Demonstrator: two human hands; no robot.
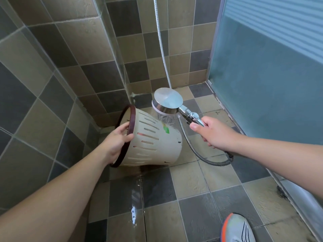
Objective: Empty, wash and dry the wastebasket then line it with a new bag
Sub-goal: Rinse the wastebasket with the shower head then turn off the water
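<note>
A cream slotted wastebasket [155, 142] with a dark brown rim is tipped on its side above the tiled shower floor, its mouth turned to the left wall. My left hand [116, 138] grips that rim. My right hand [214, 133] holds the chrome handle of a shower head [167, 103], which sits just above the basket's side. Water sprays from the head onto the basket's outer wall, near a green sticker [167, 131]. The inside of the basket is hidden from me.
The metal shower hose [206, 158] loops down behind the basket and also runs up the back wall. A frosted glass door [262, 84] closes the right side. Tiled walls stand left and behind. The floor [138, 193] under the basket is wet. A shoe [239, 228] shows at bottom right.
</note>
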